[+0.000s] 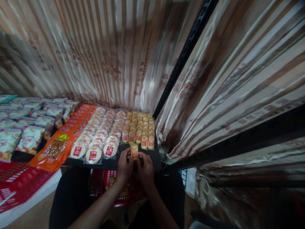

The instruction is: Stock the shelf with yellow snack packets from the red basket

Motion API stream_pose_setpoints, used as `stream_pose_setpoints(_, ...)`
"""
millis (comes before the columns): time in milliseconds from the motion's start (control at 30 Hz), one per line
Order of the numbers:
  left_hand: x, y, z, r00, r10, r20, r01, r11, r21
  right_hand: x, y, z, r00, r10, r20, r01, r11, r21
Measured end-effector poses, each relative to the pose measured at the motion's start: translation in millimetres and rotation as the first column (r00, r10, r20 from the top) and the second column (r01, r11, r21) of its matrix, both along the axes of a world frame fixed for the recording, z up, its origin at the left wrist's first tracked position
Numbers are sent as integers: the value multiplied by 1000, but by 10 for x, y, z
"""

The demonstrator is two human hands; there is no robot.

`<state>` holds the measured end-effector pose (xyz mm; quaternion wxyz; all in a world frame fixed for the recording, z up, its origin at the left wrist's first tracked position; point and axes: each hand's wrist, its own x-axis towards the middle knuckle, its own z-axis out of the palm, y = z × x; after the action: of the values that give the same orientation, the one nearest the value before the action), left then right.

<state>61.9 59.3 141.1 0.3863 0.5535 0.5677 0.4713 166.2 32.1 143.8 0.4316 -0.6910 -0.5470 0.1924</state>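
My left hand (125, 167) and my right hand (145, 170) meet at the front edge of a dark shelf (114, 163), fingers pinched together on a small yellow snack packet (134, 151) with a red label. The packet stands upright just in front of rows of the same small yellow packets (139, 127). To the left lie rows of round white cakes (101, 136) in clear wrappers with red labels.
Orange flat snack bags (59, 146) overlap further left, then white and green bags (26, 127). A red basket (105, 184) sits below the shelf by my knees. Striped satin curtains (107, 54) hang behind and right, with a black frame bar (183, 57) between them.
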Motion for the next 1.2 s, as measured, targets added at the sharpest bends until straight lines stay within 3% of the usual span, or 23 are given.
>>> stream_pose_setpoints(400,100,150,72,996,12,-88,-9,999,33,-23,177,-99,977,-20,-214,24,1000,16)
stream_pose_setpoints(667,167,248,74,989,26,-145,-17,998,63,6,283,-139,975,-33,-221,59,992,109)
stream_pose_setpoints(1000,182,308,-29,976,34,-213,-18,997,78,-7,339,-241,972,-22,-236,53,991,126)
stream_pose_setpoints(1200,207,327,-62,974,26,-226,-6,996,89,12,341,-285,988,-40,-150,63,986,152)
